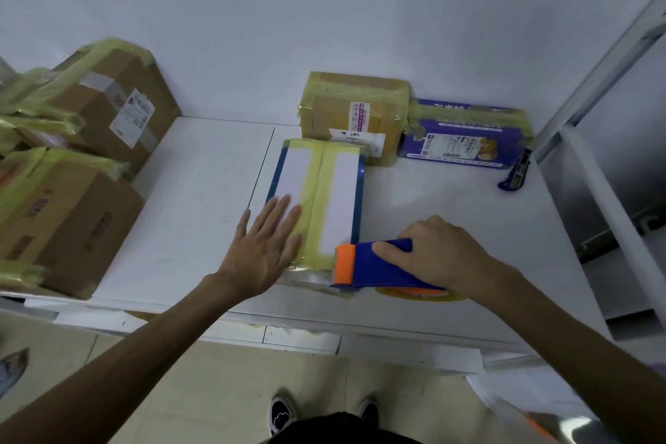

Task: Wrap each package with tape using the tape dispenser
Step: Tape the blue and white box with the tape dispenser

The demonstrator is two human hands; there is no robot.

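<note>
Pressing flat with straight, spread fingers, the left hand (269, 238) was laid on the near left part of the white package (317, 198), which was stretched away from it on the white table (450, 213). Just to its right, the tape dispenser (374, 263) was gripped by the right hand (439, 256), fingers curled over the blue body, its orange end set against the package's near right corner. Beyond both hands, taped boxes (355, 112) were stood against the wall.
</note>
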